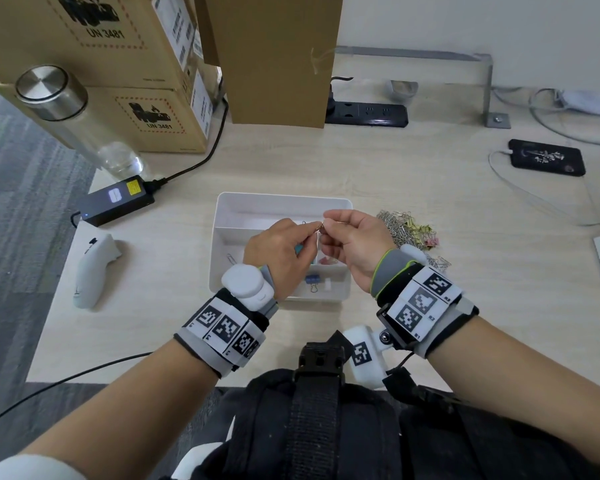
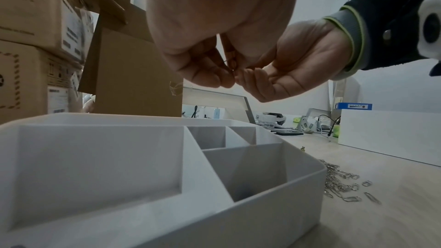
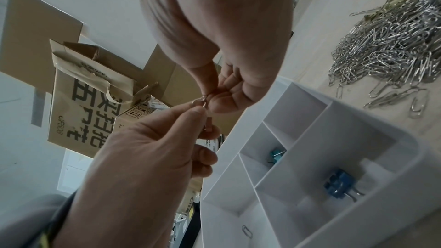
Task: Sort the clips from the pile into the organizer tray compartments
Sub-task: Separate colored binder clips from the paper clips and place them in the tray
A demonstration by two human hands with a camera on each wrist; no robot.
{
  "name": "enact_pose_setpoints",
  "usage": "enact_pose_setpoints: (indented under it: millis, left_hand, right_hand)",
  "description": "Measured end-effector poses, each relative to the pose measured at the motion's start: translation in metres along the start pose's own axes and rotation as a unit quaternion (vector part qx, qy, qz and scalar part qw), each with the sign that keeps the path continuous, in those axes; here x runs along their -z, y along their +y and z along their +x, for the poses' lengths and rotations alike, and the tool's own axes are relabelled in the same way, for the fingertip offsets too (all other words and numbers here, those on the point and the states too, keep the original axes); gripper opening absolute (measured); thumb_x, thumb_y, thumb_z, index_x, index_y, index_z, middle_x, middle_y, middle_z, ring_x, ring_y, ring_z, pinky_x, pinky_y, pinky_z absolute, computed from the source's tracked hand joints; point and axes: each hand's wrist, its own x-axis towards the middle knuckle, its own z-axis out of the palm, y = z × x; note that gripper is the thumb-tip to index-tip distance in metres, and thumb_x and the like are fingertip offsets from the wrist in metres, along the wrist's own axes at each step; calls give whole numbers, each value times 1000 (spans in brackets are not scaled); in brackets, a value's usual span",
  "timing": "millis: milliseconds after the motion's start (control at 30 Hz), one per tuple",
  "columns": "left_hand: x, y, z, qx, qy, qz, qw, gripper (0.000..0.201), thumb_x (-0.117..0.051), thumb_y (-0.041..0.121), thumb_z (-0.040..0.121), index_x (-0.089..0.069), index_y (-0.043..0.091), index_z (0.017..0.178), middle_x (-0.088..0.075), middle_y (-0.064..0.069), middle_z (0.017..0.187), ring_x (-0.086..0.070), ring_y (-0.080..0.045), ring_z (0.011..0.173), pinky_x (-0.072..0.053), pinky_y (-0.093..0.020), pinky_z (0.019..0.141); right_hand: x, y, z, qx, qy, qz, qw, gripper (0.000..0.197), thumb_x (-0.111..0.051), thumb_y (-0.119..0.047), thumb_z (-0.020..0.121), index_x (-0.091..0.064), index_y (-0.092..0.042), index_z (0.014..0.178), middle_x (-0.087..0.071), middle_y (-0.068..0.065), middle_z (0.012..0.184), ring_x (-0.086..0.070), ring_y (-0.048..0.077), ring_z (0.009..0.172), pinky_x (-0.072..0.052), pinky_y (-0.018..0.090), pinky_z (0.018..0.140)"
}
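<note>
Both hands hover over the white organizer tray (image 1: 281, 196) and share one small pinkish binder clip (image 3: 208, 124). My left hand (image 1: 313, 229) pinches its body, while my right hand (image 1: 327, 224) pinches its wire handle (image 3: 200, 101). In the left wrist view the clip (image 2: 231, 64) is mostly hidden between the fingers. The pile of silver paper clips and coloured binder clips (image 1: 406, 227) lies right of the tray (image 3: 381, 135). Inside the tray are a blue binder clip (image 3: 339, 184), a teal clip (image 3: 276, 155) and a paper clip (image 3: 247, 231).
A black power adapter (image 1: 116, 199), a white controller (image 1: 92, 268) and a steel-capped bottle (image 1: 59, 109) stand left of the tray. Cardboard boxes (image 1: 274, 57) and a power strip (image 1: 368, 114) line the back. A black phone (image 1: 546, 157) lies at the right.
</note>
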Motion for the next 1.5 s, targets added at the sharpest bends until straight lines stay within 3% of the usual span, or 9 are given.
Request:
enact_pose_setpoints:
  millis: [233, 400, 600, 800, 1000, 1133, 1267, 1400, 1500]
  left_hand:
    - [-1, 0, -2, 14, -33, 22, 999, 22, -48, 27, 87, -64, 22, 74, -52, 6, 64, -49, -18, 57, -36, -25, 49]
    - [-1, -7, -7, 20, -35, 5, 999, 24, -48, 27, 87, -63, 19, 71, -51, 7, 62, -47, -15, 57, -36, -27, 49]
    - [4, -21, -20, 31, -35, 4, 999, 31, -44, 31, 86, -69, 19, 72, -59, 4, 63, -50, -15, 56, -40, -28, 50]
    - [29, -67, -20, 178, -7, 33, 983, 40, -45, 36, 86, -60, 10, 58, -53, -2, 50, -52, -27, 49, -44, -29, 51]
    - [44, -81, -32, 255, 1, -105, 961, 14, -55, 25, 90, -69, 19, 89, -69, 4, 71, -66, -18, 63, -56, -33, 67]
    - [44, -82, -39, 277, -2, -145, 950, 24, -58, 29, 90, -53, 23, 112, -71, 7, 75, -68, -9, 63, -56, -33, 68]
    - [45, -81, -39, 259, -22, -145, 955, 40, -63, 29, 88, -45, 26, 124, -71, 10, 78, -68, -6, 66, -52, -26, 67]
    - [37, -72, -34, 241, -70, -143, 958, 24, -67, 27, 84, -62, 21, 107, -69, 8, 79, -64, -6, 66, -49, -23, 66]
    - [20, -52, -29, 189, -128, -139, 964, 12, -71, 25, 81, -69, 19, 90, -62, 11, 70, -54, 0, 59, -49, -24, 63]
  right_hand:
    - [-4, 3, -2, 36, -8, -68, 997, 21, -51, -5, 94, -67, -17, 87, -58, -7, 48, -50, 12, 49, -48, 29, 58]
    - [-9, 4, -1, 78, -27, -138, 987, 24, -48, 0, 94, -65, -16, 88, -50, 3, 59, -47, 11, 49, -50, 25, 52]
    - [-21, 11, 1, 69, -61, -223, 971, 24, -48, -6, 94, -63, -20, 81, -50, 3, 58, -47, 16, 48, -50, 39, 59]
    - [-24, 19, 2, 86, -82, -317, 941, 25, -49, -4, 92, -62, -20, 80, -55, -2, 67, -55, 21, 61, -56, 43, 64]
    - [-47, 34, 18, 89, -90, -363, 923, 17, -61, -14, 86, -65, -27, 75, -71, 1, 81, -68, 22, 77, -55, 33, 69]
    - [-62, 39, 18, 102, -120, -410, 898, 14, -58, -18, 89, -68, -20, 99, -68, -4, 93, -66, 21, 93, -52, 38, 90]
    - [-47, 38, 16, 94, -103, -374, 917, 12, -59, -20, 89, -66, -30, 90, -70, 1, 94, -67, 24, 90, -55, 37, 74]
    - [-33, 35, 9, 92, -82, -345, 930, 9, -64, -22, 86, -66, -31, 89, -68, 2, 90, -66, 23, 82, -60, 45, 65]
    - [-15, 36, 1, 111, -112, -333, 930, 17, -73, -26, 79, -66, -29, 95, -67, -3, 84, -59, 11, 67, -58, 38, 75]
